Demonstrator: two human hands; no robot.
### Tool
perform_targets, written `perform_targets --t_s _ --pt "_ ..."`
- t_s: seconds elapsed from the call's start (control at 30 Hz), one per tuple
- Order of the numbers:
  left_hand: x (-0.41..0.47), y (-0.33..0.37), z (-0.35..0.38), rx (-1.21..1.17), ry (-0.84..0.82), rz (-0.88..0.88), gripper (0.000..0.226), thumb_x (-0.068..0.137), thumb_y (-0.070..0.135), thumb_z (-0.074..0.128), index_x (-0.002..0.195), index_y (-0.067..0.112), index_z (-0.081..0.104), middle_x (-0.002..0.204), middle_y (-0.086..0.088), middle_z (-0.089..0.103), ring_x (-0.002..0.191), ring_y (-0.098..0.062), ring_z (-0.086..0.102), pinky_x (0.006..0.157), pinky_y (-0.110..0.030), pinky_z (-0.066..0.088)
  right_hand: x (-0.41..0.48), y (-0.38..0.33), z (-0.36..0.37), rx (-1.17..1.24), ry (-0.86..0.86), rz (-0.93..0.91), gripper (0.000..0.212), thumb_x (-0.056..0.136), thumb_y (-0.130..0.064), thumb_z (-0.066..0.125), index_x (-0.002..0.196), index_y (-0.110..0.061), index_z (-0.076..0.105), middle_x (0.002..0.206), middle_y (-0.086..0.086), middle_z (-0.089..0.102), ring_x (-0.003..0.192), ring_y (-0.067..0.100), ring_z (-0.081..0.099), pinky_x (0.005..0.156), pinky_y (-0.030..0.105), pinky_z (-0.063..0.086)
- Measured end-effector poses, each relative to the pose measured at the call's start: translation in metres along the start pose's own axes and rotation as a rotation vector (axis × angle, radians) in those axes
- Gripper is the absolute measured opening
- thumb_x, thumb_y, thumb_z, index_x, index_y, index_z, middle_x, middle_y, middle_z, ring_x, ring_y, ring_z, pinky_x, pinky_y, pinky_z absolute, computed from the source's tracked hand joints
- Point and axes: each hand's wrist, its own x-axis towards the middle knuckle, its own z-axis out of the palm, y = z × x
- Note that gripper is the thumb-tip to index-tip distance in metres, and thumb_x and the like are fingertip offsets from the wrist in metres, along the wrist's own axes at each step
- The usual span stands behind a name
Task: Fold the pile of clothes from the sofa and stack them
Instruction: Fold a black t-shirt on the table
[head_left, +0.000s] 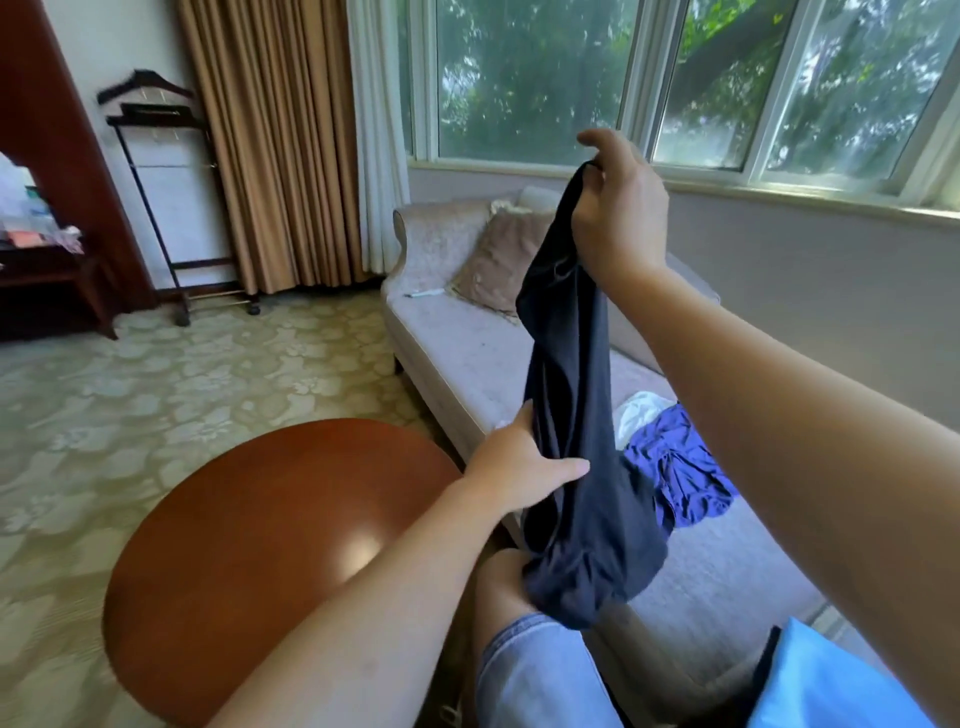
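Note:
A dark navy garment (576, 415) hangs bunched in the air over the front edge of the sofa (457, 353). My right hand (618, 208) holds its top end up high, fingers curled round the cloth. Lower down, my left hand (519, 467) grips the garment's left side, thumb lying across the front. The bottom of the garment droops onto my knee. On the sofa seat behind it lie a crumpled blue garment (680, 467) and a white one (641, 410), touching each other.
A round brown wooden table (260, 519) stands at the lower left, close to my legs. A tan cushion (498, 260) and a small white object (423, 294) lie at the sofa's far end. A dark valet stand (166, 208) and curtains are against the back wall.

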Motion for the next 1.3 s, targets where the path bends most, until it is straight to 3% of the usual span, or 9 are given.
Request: perform_targets --t_s 0.1,0.23,0.37,0.5,0.7,0.87,1.03,1.17,1.3 --pt "-0.01 -0.003 -0.014 0.022 0.06 -0.058 0.039 0.086 0.016 0.055 0.124 0.022 0.051 0.105 0.002 0.063 0.094 -0.022 0.06 0.077 -0.03 0.049 0.011 -0.011 0.006 0.02 -0.01 0.045 0.04 0.095 -0.004 0.036 0.129 -0.012 0.056 0.129 0.004 0.06 0.112 0.024 0.057 0.079 0.025 0.037" --pt "-0.01 -0.03 -0.096 0.115 0.277 -0.219 0.013 0.079 0.005 0.056 0.083 0.012 0.065 0.083 -0.008 0.065 0.083 -0.03 0.063 0.064 -0.03 0.045 0.021 -0.007 0.026 -0.015 -0.101 0.12 0.042 0.093 -0.005 0.036 0.128 -0.012 0.058 0.127 0.009 0.061 0.115 0.029 0.055 0.09 0.033 0.042" --pt "-0.015 -0.027 -0.221 -0.111 0.759 -0.339 0.023 0.089 0.008 0.06 0.112 0.007 0.067 0.114 -0.014 0.065 0.101 -0.028 0.059 0.077 -0.026 0.039 0.046 -0.031 0.053 0.053 -0.155 0.132 0.044 0.091 -0.004 0.038 0.129 -0.012 0.058 0.128 0.013 0.061 0.119 0.033 0.053 0.097 0.036 0.041" --pt "-0.029 0.024 -0.344 -0.458 1.032 -0.112 0.038 0.085 0.002 0.064 0.121 0.012 0.064 0.115 -0.006 0.064 0.105 -0.022 0.06 0.093 -0.032 0.049 0.099 -0.082 0.071 0.223 -0.093 0.17 0.048 0.091 -0.003 0.037 0.137 -0.01 0.051 0.132 0.016 0.058 0.124 0.033 0.05 0.103 0.035 0.038" --pt "-0.079 0.029 -0.415 -0.1 1.349 0.068 0.034 0.083 0.009 0.069 0.117 0.012 0.066 0.116 -0.007 0.065 0.107 -0.021 0.061 0.1 -0.032 0.047 0.127 -0.138 0.093 0.311 -0.044 0.127 0.035 0.091 -0.004 0.039 0.111 0.0 0.066 0.114 0.022 0.065 0.108 0.037 0.057 0.089 0.032 0.042" --pt "-0.103 -0.018 -0.412 0.189 1.167 -0.161 0.007 0.082 0.017 0.07 0.088 0.02 0.071 0.101 -0.007 0.07 0.103 -0.029 0.063 0.089 -0.034 0.048 0.086 -0.135 0.129 0.292 -0.211 0.165 0.032 0.097 -0.013 0.035 0.116 -0.006 0.059 0.119 0.021 0.06 0.108 0.038 0.055 0.081 0.034 0.038" --pt "-0.107 -0.065 -0.398 0.244 0.749 -0.384 0.028 0.082 0.016 0.075 0.107 0.004 0.071 0.11 -0.009 0.068 0.104 -0.026 0.062 0.091 -0.032 0.045 0.039 -0.101 0.167 0.285 -0.432 0.208 0.024 0.097 -0.009 0.038 0.103 -0.005 0.061 0.108 0.02 0.062 0.094 0.032 0.055 0.074 0.03 0.036" --pt "-0.107 -0.093 -0.387 0.288 0.391 -0.568 0.043 0.082 0.022 0.076 0.122 0.012 0.065 0.121 -0.006 0.064 0.11 -0.025 0.059 0.094 -0.035 0.047 0.007 -0.071 0.185 0.267 -0.702 0.251 0.021 0.095 -0.004 0.045 0.093 0.0 0.065 0.088 0.014 0.06 0.081 0.025 0.052 0.071 0.028 0.037" --pt "-0.106 -0.112 -0.372 0.124 0.106 -0.694 0.028 0.088 0.011 0.068 0.115 0.02 0.064 0.117 -0.005 0.066 0.106 -0.027 0.063 0.084 -0.041 0.055 -0.025 -0.04 0.194 0.169 -0.977 0.268 0.014 0.094 -0.011 0.057 0.096 -0.004 0.069 0.093 0.009 0.06 0.087 0.024 0.054 0.075 0.028 0.04"
